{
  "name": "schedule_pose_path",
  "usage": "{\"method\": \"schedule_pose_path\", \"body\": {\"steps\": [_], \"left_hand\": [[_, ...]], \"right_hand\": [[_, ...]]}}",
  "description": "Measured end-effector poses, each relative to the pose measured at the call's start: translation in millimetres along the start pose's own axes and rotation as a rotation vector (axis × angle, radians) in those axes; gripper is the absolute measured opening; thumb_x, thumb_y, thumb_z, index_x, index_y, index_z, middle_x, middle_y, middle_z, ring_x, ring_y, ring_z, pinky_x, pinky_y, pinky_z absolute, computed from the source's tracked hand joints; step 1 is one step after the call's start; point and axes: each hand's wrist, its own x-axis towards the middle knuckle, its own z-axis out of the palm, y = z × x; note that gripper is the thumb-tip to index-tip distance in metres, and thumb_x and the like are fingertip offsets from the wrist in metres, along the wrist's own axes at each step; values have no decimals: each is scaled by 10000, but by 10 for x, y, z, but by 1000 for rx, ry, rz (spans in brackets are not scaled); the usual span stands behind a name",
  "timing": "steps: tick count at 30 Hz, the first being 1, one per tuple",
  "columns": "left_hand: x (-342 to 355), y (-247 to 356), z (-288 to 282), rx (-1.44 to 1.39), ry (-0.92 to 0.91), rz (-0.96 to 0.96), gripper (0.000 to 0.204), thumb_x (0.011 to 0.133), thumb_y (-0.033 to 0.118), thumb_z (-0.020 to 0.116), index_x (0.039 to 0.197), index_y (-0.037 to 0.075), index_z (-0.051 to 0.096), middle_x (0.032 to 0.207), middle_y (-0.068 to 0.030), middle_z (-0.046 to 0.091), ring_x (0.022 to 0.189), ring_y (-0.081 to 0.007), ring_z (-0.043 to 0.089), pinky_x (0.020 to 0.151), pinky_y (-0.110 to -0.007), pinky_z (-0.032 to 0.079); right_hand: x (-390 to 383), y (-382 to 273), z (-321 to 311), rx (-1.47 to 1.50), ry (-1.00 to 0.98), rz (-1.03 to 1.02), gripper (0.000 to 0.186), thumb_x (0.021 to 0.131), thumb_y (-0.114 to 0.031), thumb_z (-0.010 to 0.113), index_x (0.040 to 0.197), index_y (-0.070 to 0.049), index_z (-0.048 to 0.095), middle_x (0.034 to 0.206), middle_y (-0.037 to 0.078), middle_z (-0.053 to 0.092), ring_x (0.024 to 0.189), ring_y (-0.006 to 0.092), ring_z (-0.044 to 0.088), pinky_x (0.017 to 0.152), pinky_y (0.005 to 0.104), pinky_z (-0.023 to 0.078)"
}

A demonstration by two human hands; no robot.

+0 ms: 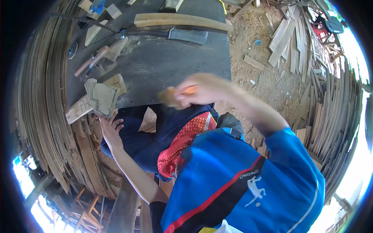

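My right hand (190, 93) is closed around a small tan-brown thing (169, 97) with an orange part (190, 90), above the dark tabletop's near edge. Motion blur hides its exact kind; it looks somewhat like a brush. On the left, my left hand (112, 130) is palm up with its fingers apart and loosely bent. One fingertip meets the lower edge of a flat wooden piece (104, 99) with a dark outline drawn on its face. That piece rests on a pale board (79, 108) with writing on it, and beside a small wood block (116, 82).
On the dark tabletop (175, 58) lie a wooden-handled tool (91, 62), a long blade in a grey block-like end (188, 36) and a curved wooden strip (182, 21). Stacked planks (42, 97) line the left. Scrap boards (281, 42) lie on the dirt floor at right.
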Motion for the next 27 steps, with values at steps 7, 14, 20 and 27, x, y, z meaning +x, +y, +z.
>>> {"method": "schedule_pose_path", "body": {"steps": [7, 14, 20, 27], "left_hand": [[-59, -118, 84, -61, 88, 18, 676, 1048, 607, 411, 1408, 35, 445, 1333, -175, 633, 944, -232, 658, 757, -328, 512], [155, -96, 292, -235, 219, 79, 610, 1039, 576, 471, 1389, 77, 469, 1205, -119, 629, 942, -279, 692, 720, -362, 534], [143, -45, 527, -349, 280, 90, 499, 1051, 467, 521, 1335, 57, 513, 1222, -131, 651, 949, -297, 704, 700, -372, 545], [-73, -222, 481, -366, 188, 70, 396, 1072, 421, 503, 1249, 72, 560, 1168, -87, 666, 929, -249, 711, 730, -351, 519]], "right_hand": [[-1959, 1201, -1122, -471, 158, 756, 242, 981, -312, 699, 1046, -79, 716, 879, 44, 729, 671, 128, 661, 579, 271, 528], [-963, 476, -983, 300, 302, 300, 230, 1019, -301, 659, 1073, -85, 716, 841, -21, 683, 728, 68, 615, 614, 239, 521], [1092, -81, -244, 694, 127, -179, 286, 1024, -341, 650, 1247, -163, 679, 1058, -14, 726, 862, 73, 668, 678, 255, 564], [1480, -193, 44, -166, 130, -382, 533, 932, -346, 729, 1380, -100, 580, 1308, 169, 631, 1262, 354, 573, 1087, 440, 456]]}}
